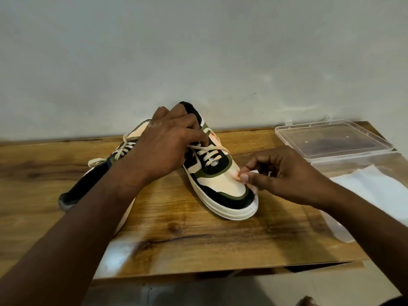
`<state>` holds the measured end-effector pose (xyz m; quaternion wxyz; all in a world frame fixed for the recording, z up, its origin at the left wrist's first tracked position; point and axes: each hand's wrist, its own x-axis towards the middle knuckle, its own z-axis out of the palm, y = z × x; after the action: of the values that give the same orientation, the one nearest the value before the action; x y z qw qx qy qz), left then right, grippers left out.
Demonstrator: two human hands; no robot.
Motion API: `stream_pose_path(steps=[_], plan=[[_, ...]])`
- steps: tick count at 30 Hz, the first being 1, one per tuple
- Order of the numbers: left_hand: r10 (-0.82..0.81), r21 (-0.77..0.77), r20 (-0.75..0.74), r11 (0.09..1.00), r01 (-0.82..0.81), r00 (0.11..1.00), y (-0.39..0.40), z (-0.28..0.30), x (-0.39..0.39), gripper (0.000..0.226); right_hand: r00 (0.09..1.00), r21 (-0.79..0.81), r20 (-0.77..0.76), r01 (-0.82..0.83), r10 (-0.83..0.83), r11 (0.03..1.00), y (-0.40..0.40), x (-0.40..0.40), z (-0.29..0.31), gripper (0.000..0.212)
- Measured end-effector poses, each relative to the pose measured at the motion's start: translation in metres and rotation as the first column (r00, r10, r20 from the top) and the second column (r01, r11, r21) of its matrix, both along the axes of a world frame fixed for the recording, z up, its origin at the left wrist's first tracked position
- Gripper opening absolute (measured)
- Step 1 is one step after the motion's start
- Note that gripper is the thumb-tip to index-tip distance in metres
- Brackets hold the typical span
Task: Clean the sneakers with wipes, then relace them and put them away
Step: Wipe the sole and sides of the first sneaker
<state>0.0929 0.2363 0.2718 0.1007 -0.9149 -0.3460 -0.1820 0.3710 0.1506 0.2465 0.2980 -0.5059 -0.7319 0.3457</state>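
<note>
A plain pale grey-white plaster wall (198,51) fills the upper view, lit softly and evenly. Against the wall's foot stands a glossy brown wood-grain worktop (198,235). Below the worktop's near edge shows pale grey tiled floor (220,292).

We see a wooden worktop (176,235) with a knotty brown grain, set against a pale wall. Two sneakers rest on it: the right sneaker (223,188) stands upright near the middle, toe toward us, and the left sneaker (92,177) sits just beside it, partly hidden by a forearm. At the far right corner lies a clear plastic box (331,138), and in front of it a white wipe (371,186) spread flat near the worktop's right edge
</note>
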Motion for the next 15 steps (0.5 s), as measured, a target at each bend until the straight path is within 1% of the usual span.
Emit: stream_pose_path(steps=[3,6,9,11,13,14,15], plan=[[-0.017,0.009,-0.002,1.000,0.018,1.000,0.000,0.001,0.000,0.041,1.000,-0.019,0.011,0.002,-0.001,1.000,0.001,0.002,0.000,0.007],[0.002,-0.005,0.001,1.000,-0.002,1.000,0.001,0.002,-0.003,0.041,0.999,-0.050,-0.044,0.002,-0.004,0.999,-0.001,-0.003,-0.002,0.010],[0.063,-0.007,-0.004,0.998,-0.063,0.998,-0.001,0.006,-0.002,0.040,0.997,-0.067,-0.072,0.036,-0.040,0.997,-0.004,-0.019,-0.009,0.015],[0.121,-0.050,0.010,0.991,-0.120,0.993,-0.005,0.007,0.000,0.043,0.997,-0.068,-0.065,0.044,-0.048,0.997,-0.006,-0.026,-0.011,0.020],[0.173,-0.159,0.079,0.974,-0.159,0.982,-0.011,0.012,0.003,0.054,0.997,-0.068,-0.063,0.043,-0.047,0.997,-0.007,-0.027,-0.011,0.024],[0.199,-0.224,0.087,0.959,-0.175,0.976,-0.015,0.015,0.004,0.066,0.997,-0.075,-0.057,0.052,-0.056,0.996,-0.007,-0.027,-0.010,0.024],[0.220,-0.308,0.048,0.931,-0.195,0.974,-0.018,0.019,0.004,0.086,0.997,-0.078,-0.042,0.068,-0.071,0.995,-0.007,-0.026,-0.008,0.021]])
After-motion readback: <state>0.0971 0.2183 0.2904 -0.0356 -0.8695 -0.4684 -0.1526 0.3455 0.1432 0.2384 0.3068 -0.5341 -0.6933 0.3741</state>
